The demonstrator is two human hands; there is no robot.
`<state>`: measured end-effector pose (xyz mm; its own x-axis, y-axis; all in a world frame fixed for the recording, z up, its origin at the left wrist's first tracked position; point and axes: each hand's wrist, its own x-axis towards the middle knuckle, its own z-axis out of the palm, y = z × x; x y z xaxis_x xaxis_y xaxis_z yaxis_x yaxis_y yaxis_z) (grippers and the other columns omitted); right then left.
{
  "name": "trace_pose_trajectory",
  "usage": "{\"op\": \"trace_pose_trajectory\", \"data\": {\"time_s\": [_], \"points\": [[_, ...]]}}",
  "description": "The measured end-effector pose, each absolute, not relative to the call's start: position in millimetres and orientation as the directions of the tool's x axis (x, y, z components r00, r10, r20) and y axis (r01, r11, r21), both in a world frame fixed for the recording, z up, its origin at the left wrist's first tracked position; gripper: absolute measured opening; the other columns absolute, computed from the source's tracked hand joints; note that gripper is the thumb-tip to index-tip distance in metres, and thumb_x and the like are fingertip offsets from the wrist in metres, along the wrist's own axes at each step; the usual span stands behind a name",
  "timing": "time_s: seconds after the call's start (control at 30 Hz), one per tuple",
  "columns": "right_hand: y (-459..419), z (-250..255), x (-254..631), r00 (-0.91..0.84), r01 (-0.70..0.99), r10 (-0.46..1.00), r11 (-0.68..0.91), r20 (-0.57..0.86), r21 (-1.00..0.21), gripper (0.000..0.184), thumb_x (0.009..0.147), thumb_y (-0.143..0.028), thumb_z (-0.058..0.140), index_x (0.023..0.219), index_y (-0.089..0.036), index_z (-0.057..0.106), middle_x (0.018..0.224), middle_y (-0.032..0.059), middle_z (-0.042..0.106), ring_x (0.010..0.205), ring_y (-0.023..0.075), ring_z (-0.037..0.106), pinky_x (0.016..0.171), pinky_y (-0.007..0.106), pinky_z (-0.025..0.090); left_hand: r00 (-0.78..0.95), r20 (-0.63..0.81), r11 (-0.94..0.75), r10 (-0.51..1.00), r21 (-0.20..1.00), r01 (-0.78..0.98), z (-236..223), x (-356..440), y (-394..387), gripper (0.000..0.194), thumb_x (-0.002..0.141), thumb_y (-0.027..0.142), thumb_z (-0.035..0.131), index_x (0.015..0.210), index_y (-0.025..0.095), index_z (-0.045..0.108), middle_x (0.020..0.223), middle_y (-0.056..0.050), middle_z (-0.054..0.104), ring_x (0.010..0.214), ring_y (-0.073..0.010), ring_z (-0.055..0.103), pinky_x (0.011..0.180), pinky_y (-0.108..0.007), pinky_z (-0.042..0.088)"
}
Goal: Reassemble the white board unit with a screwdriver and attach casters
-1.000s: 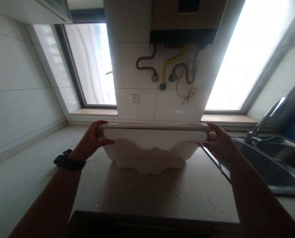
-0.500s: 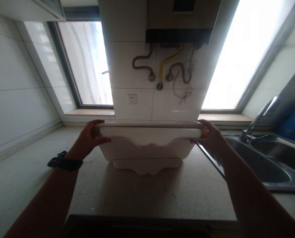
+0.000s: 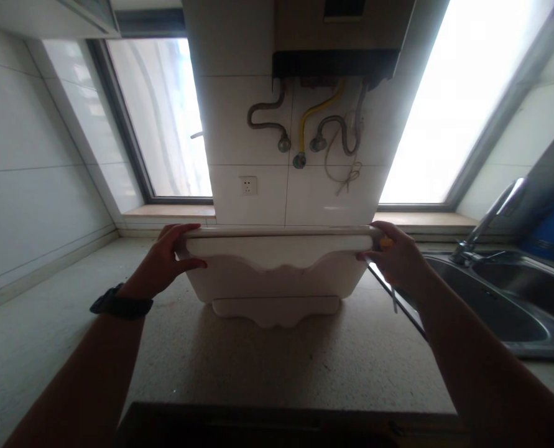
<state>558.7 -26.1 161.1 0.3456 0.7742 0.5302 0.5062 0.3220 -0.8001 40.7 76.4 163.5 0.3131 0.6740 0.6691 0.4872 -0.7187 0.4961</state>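
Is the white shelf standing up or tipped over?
Standing up: the shelf has its long top edge level between the left hand and right hand, its wavy bottom down at the counter.

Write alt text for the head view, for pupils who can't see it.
Left hand and right hand grip either end of a white, scallop-edged unit on a speckled counter, left of a steel sink. Something orange shows at the right hand.

A white, smooth-panelled, scallop-edged rack (image 3: 277, 280) stood on the pale, speckled worktop (image 3: 239, 373), its wide upper board above a narrower lower one. Beside its right end, an orange-handled, thin-shafted tool (image 3: 386, 242) pointed downward.
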Motion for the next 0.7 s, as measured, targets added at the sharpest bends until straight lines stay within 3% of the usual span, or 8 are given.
{"op": "trace_pose_trajectory", "data": {"time_s": [0.23, 0.5, 0.7], "points": [[-36.5, 174.2, 546.8, 0.399, 0.429, 0.777, 0.311, 0.487, -0.848, 0.078, 0.033, -0.03, 0.1, 0.103, -0.026, 0.067, 0.086, 0.0023, 0.067, 0.073, 0.0198, 0.062, 0.06, 0.033, 0.058, 0.378, 0.591, -0.701, 0.713, 0.576, 0.421, 167.8, 35.5, 75.3, 0.089, 0.067, 0.039, 0.092, 0.146, 0.03, 0.052, 0.137, -0.011, 0.059, 0.119, -0.0307, 0.062, 0.101, -0.051, 0.055], [-32.7, 168.5, 550.8, 0.393, 0.4, 0.8, 0.295, 0.453, -0.868, 0.079, 0.04, -0.035, 0.1, 0.112, -0.029, 0.065, 0.088, 0.0022, 0.067, 0.074, 0.0204, 0.064, 0.06, 0.037, 0.06, 0.307, 0.55, -0.627, 0.777, 0.635, 0.45, 176.1, 40.2, 74.1, 0.076, 0.066, 0.041, 0.091, 0.135, 0.026, 0.062, 0.123, -0.009, 0.067, 0.108, -0.0285, 0.065, 0.095, -0.049, 0.057], [-30.0, 169.1, 546.8, 0.389, 0.363, 0.811, 0.301, 0.437, -0.882, 0.082, 0.045, -0.034, 0.1, 0.118, -0.029, 0.064, 0.096, 0.0036, 0.07, 0.08, 0.0217, 0.068, 0.066, 0.037, 0.063, 0.256, 0.51, -0.57, 0.821, 0.728, 0.38, 179.6, 46.1, 75.7, 0.077, 0.06, 0.038, 0.095, 0.131, 0.024, 0.066, 0.118, -0.008, 0.069, 0.107, -0.0289, 0.065, 0.099, -0.052, 0.055]]}}
